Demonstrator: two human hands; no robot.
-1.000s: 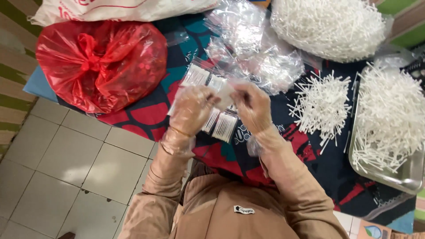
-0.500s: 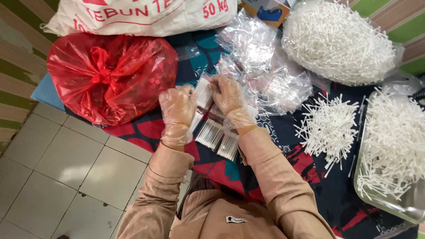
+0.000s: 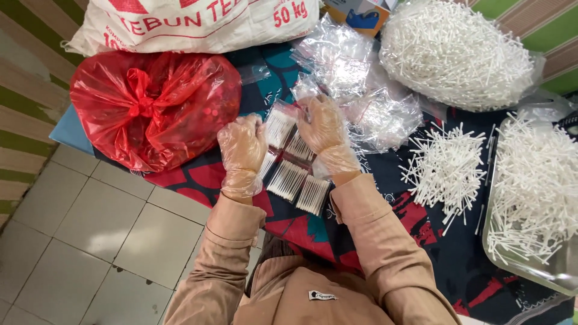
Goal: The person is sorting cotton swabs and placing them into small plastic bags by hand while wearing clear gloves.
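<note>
While both hands (image 3: pixel 283 144) work, four swab packets (image 3: pixel 295 174) lie.

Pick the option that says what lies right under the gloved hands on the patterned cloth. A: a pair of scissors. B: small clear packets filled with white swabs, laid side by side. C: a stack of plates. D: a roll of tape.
B: the left hand and right hand rest on a row of small clear packets of white swabs laid side by side on the patterned cloth.
</note>
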